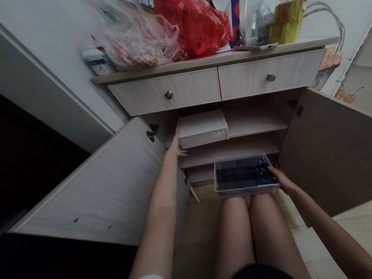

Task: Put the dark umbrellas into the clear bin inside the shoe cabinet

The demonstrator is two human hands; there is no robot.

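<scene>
A white lidded box [201, 124] with a small label on its front sits on the upper shelf at the left, its front jutting past the shelf edge. My left hand [178, 147] is at its front left corner, thumb along the side and fingers by the lower edge. A clear plastic bin [242, 191] rests across my knees, holding dark patterned items [261, 171]; part of its contents is blurred out. My right hand [280, 179] grips the bin's right rim, fingers over the edge.
Two cabinet doors, left [93, 186] and right [341, 148], are swung wide on either side. Above are two knobbed drawers [187, 90]. The cabinet top holds a red plastic bag [193, 22], a clear bag [141, 41], a white bottle [98, 61] and a phone [256, 47].
</scene>
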